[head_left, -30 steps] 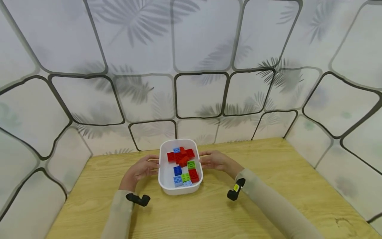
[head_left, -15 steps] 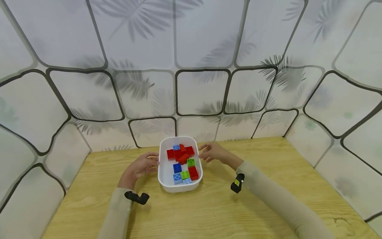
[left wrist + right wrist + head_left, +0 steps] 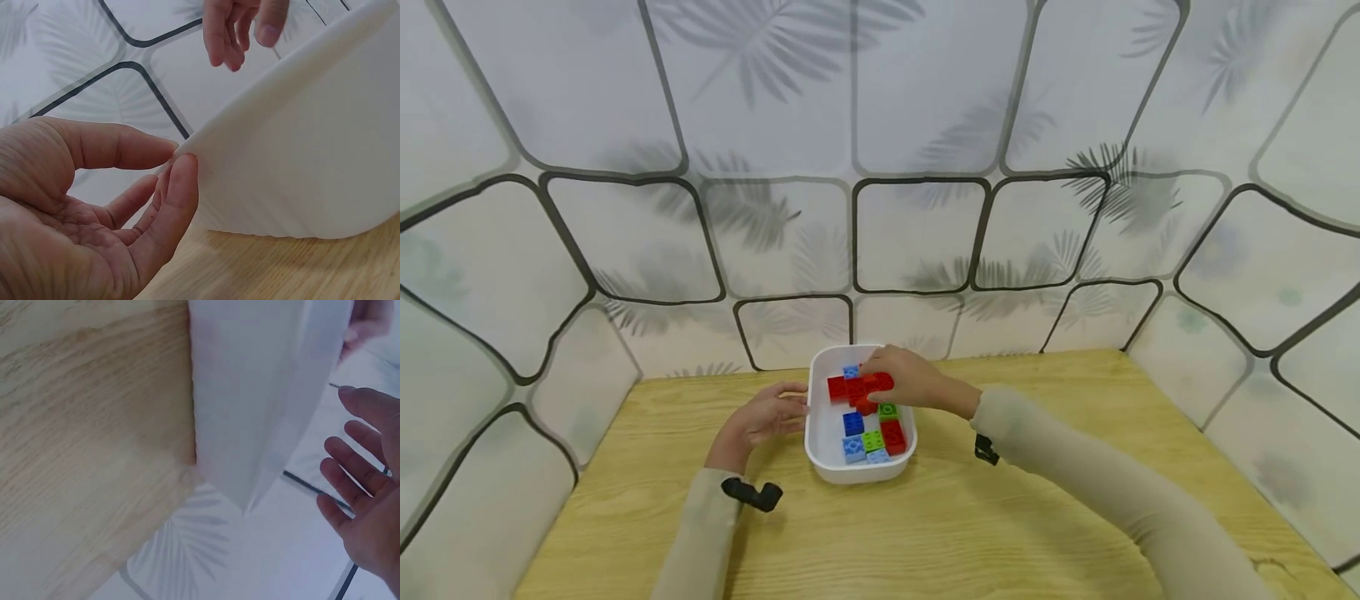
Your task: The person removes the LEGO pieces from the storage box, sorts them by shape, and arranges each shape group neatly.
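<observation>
A white tray stands on the wooden table with several toy building bricks inside. Red bricks cluster toward its far end. Nearer lie a dark blue brick, a lime green brick, a light blue brick and another red brick. My left hand touches the tray's left side with its fingertips; the left wrist view shows them at the outer wall. Over the right rim reaches my right hand, above the red bricks. Its fingers are spread and hold nothing in the right wrist view.
The wooden table extends around the tray. Behind it and at both sides rises a patterned cloth wall, close to the tray's far end. Black wrist cameras are strapped on both sleeves.
My right hand has left the tray's right side and moved left over the rim, above the red bricks. The left hand stays at the left side. The view has shifted slightly.
</observation>
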### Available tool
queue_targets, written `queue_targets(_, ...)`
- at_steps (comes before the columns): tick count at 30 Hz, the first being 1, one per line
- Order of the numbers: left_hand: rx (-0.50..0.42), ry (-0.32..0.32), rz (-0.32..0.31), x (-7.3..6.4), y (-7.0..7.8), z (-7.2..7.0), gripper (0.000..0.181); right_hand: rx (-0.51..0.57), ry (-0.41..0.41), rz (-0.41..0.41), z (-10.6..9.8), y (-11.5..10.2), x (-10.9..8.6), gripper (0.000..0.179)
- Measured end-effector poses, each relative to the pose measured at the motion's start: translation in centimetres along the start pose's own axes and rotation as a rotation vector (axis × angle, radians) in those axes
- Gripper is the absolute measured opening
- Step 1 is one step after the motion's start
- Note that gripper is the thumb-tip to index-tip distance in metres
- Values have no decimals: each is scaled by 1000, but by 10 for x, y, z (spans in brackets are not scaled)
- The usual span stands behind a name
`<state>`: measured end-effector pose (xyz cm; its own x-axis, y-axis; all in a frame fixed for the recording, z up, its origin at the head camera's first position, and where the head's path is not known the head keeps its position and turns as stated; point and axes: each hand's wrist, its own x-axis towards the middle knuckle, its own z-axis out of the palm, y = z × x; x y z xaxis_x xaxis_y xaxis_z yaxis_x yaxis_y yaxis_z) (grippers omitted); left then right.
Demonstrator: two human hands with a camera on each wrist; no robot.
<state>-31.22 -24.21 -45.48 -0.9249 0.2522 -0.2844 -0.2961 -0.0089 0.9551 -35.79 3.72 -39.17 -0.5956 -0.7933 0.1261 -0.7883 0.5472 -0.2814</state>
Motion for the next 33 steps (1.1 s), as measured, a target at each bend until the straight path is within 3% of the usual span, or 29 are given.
queue_targets(5, -3, 2, -2, 1, -2, 0, 54, -132, -23, -104, 19, -5, 3, 39)
queue_targets(12, -21, 4, -14, 2, -5, -2, 51, -152, -72, -158, 37, -8, 5, 39)
queue_targets(33, -66, -61, 3, -1, -2, -4, 51, -253, -170, -117, 51, -11, 20, 36)
